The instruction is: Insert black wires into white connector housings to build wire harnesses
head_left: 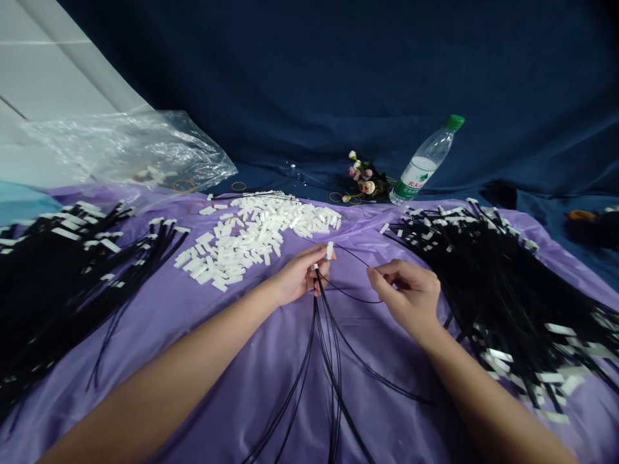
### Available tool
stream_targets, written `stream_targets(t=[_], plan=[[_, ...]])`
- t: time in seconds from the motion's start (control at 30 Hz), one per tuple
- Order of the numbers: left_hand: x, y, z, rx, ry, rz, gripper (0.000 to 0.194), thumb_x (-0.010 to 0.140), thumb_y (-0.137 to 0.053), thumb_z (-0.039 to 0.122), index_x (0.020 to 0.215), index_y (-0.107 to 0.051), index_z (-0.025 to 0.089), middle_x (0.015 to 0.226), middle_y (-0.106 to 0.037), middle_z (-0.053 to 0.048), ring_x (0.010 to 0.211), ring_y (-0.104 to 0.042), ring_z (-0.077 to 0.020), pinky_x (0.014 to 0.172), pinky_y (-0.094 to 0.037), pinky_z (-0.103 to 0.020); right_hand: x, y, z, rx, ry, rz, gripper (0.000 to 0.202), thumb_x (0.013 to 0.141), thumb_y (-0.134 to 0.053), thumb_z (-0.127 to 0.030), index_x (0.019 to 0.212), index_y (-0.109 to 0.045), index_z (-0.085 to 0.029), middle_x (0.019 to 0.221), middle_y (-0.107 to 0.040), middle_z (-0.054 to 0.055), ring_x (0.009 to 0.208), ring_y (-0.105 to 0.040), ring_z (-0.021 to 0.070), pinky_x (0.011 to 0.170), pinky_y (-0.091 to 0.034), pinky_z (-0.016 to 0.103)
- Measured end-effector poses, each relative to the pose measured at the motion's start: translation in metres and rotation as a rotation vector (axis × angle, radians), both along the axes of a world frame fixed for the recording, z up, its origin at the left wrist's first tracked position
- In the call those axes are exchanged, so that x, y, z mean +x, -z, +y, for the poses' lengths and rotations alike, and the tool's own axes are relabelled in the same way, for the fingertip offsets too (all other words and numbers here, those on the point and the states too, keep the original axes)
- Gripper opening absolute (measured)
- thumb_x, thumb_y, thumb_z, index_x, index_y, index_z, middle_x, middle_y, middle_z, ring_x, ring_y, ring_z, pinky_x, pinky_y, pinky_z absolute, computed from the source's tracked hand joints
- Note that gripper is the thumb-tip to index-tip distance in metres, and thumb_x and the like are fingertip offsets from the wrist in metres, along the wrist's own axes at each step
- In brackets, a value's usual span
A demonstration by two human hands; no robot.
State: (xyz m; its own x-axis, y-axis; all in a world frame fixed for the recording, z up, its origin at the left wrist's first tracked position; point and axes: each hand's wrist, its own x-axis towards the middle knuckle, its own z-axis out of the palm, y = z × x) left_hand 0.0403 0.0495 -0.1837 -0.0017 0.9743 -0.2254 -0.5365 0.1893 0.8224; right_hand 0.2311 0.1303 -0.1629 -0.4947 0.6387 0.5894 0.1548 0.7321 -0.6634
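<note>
head view: the left hand (302, 274) is at the center of the scene, over the purple cover (213, 361). its grip is drawn in, with a small white piece (329, 250) standing upright at the fingertips and several black cords (320, 285) gathered below it; the cords hang toward the near edge and fan out. the right hand (411, 290) is just right of it, apart from the left hand. its grip appears closed to a pinch, thumb against index finger, on a thin black strand (351, 254) that spans the gap to the white piece; a second length curves back below toward the left hand. the exact finger contact is too small to confirm. handling: the strand and cords are judged light, soft and limp, likely to tangle, so take hold of the strand close to its end. the white piece is judged light, stiff and smooth, and may slip; hold it by its flat faces. the pile of white pieces (261, 232) lies on the far side, left of center. cord bundles with white ends lie left (39, 290) and right (503, 277). at the far edge are a clear plastic bag (145, 145), flowers (362, 177) and a tilted bottle (420, 167).
</note>
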Motion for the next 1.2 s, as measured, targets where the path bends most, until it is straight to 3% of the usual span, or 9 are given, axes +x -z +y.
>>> stream_targets(t=[1.2], plan=[[0.0012,0.0029,0.0004,0.055,-0.047,0.034,0.023,0.087,-0.052,0.044,0.09,-0.05,0.021,0.056,-0.031,0.007,0.042,-0.034,-0.0067,0.036,-0.034,-0.017,-0.0026,-0.0017,0.005,0.232,-0.016,-0.017,0.009,0.08,-0.064,-0.017,0.071,-0.063,-0.017,0.052,-0.05,-0.004,0.046,-0.046,0.0071,0.048,-0.038,0.021]])
